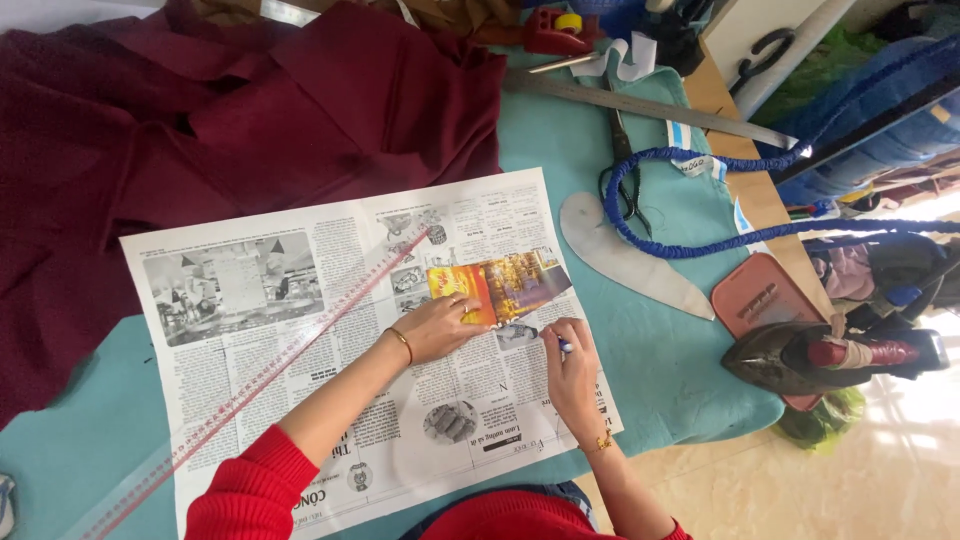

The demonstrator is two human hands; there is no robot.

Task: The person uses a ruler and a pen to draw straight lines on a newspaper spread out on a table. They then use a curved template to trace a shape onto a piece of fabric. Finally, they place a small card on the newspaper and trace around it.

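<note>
A newspaper sheet (350, 340) lies open on a teal surface (660, 360), its long axis running left to right. The left hand (440, 325) presses flat on it, fingers spread. The right hand (570, 365) pinches a pen (553, 342), tip pointing left. A clear ruler (260, 375) crosses the sheet diagonally.

the left hand (438, 327) is lying flat, palm down, fingers spread forward, its forearm reaching in from the lower left in a red sleeve. the right hand (572, 358) is curling in a pinching grip, wrist bent, just beside the left.
</note>
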